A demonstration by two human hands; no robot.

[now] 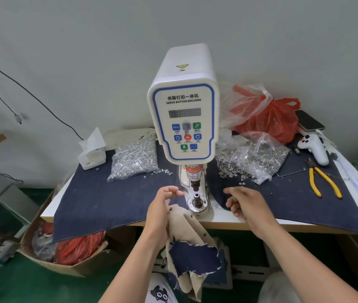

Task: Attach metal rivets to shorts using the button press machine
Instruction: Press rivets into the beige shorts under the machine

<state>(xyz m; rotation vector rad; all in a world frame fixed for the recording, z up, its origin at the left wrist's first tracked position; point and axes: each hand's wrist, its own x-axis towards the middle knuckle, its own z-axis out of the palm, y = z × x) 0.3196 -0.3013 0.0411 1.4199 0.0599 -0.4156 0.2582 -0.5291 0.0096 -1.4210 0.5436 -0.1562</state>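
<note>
A: Start at the left. What does the left hand (162, 212) have?

B: It holds the beige fabric shorts with a frayed navy denim patch (190, 241). The garment hangs from that hand below the table edge, long axis running down and slightly right. The fingers look loosely curved, their tips near the press, and the cloth sits against the palm and thumb side. How tightly the thumb pinches it cannot be told from here.

A: And where does the work point lie from those fingers?

B: Just to their right. The small dark metal lower die post (196, 199) stands upright on the base of the white servo button press machine with the blue-edged control panel (183, 119). The top edge of the shorts, with dark studs on it, lies just beside and below that post, not yet over it.

A: The right hand (244, 202)?

B: On the far side of the die, over the dark blue denim sheet covering the table (108, 200), fingers loosely curled and holding nothing. The clear bag of silver ring-shaped rivets (254, 160) lies beyond it, well apart from the fingertips.

A: So which hand is closer?

B: Likely the left: it is nearer the die and carries the shorts, so a short shift rightward and up would drape the cloth over the post.
</note>
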